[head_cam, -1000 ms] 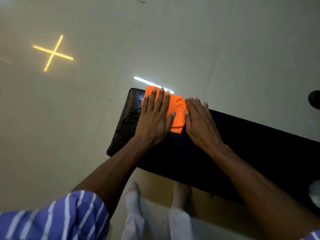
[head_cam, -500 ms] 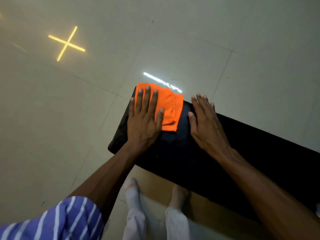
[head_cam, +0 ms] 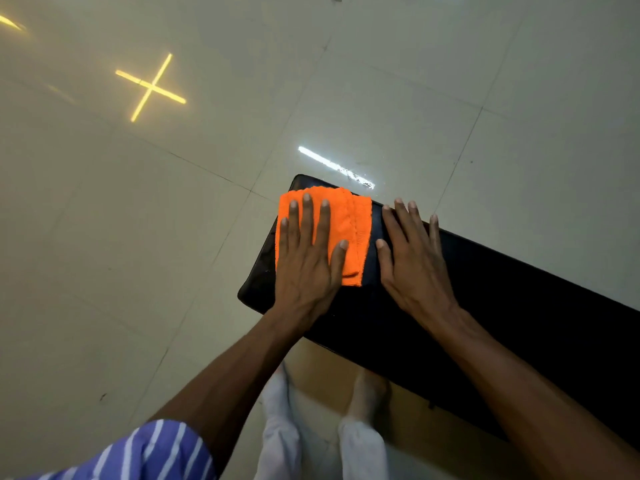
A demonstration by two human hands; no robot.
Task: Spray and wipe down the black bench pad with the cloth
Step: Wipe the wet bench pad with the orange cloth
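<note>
the left hand is laid flat, fingers straight, on the folded orange cloth, which is pressed onto the far left end of the black bench pad at frame centre. just right of the cloth, the right hand is spread open on the bare pad. the pad is seen running toward the lower right over a pale tiled floor. a yellow cross of light is seen at upper left.
</note>
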